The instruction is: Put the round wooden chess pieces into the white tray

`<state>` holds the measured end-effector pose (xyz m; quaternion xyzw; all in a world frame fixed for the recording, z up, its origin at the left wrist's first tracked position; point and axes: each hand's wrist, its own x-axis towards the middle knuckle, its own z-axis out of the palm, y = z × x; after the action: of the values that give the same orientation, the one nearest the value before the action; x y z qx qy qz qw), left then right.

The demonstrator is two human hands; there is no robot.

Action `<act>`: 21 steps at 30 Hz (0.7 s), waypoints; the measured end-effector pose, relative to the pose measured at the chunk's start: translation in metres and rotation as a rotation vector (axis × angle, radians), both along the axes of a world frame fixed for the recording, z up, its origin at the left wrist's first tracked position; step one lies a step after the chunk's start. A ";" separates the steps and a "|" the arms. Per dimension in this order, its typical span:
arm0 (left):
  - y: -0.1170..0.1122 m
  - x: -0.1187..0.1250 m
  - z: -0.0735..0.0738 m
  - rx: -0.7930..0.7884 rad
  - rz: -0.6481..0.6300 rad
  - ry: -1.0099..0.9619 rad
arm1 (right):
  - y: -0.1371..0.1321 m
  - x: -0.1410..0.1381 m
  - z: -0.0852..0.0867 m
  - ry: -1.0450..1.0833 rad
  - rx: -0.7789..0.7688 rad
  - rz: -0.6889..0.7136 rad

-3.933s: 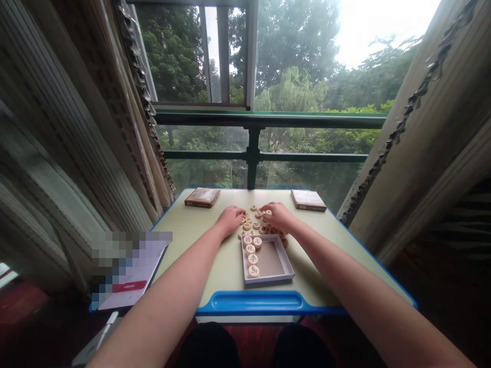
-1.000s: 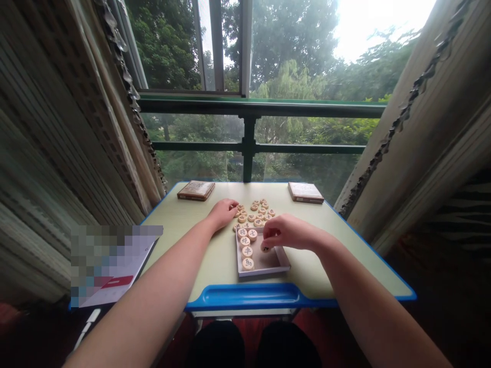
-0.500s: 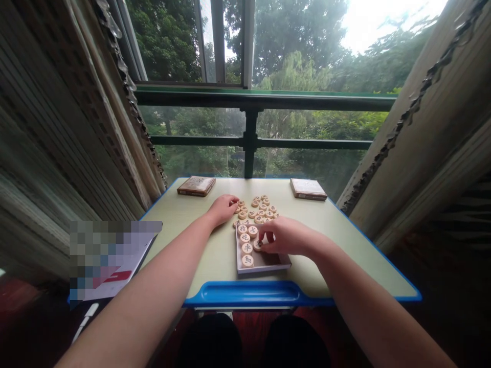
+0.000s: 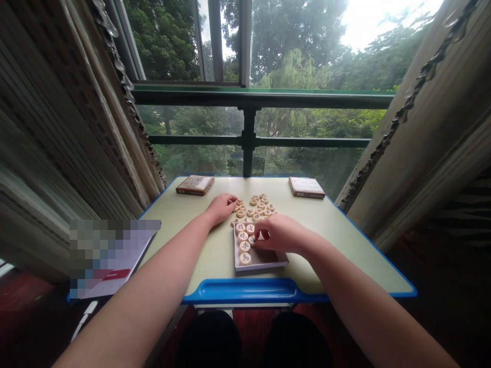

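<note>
My right hand [image 4: 282, 233] reaches into a shallow open box [image 4: 264, 266], thumb and fingertips pinching a round wooden Chinese chess piece [image 4: 251, 240]. That piece sits beside a left-hand column of several pieces, including one marked 車 [image 4: 244, 247] and one marked 馬 [image 4: 245, 259]. Beyond the box lies a loose cluster of similar Chinese chess pieces [image 4: 261, 205]; my right hand hides part of it. My left hand [image 4: 222, 208] rests at the cluster's left edge, its fingers curled against a Chinese chess piece [image 4: 239, 202].
Two flat boxes stand at the table's back corners, one left [image 4: 195, 185] and one right [image 4: 307, 187]. The pale table [image 4: 345, 255] has a blue rim with a front tray groove [image 4: 249, 291]. At left lies a tablet-like device [image 4: 126, 266], partly blurred out, near a white cable [image 4: 85, 314].
My right hand has moved the pinched piece slightly up and left, closer to the column in the box. My left hand stays by the cluster. The whole view has shifted a little.
</note>
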<state>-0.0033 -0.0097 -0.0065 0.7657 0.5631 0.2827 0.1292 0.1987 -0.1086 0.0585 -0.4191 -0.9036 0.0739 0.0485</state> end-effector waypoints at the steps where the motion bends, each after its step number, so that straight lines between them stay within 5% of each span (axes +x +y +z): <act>1: 0.000 0.000 0.000 0.000 0.001 0.000 | 0.000 0.000 0.000 0.002 0.007 0.006; 21: -0.003 0.001 0.002 -0.014 0.015 0.014 | 0.007 -0.005 -0.008 0.069 0.095 -0.080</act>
<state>-0.0018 -0.0122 -0.0043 0.7626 0.5715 0.2742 0.1288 0.1939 -0.1018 0.0501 -0.4493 -0.8864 0.0433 0.1024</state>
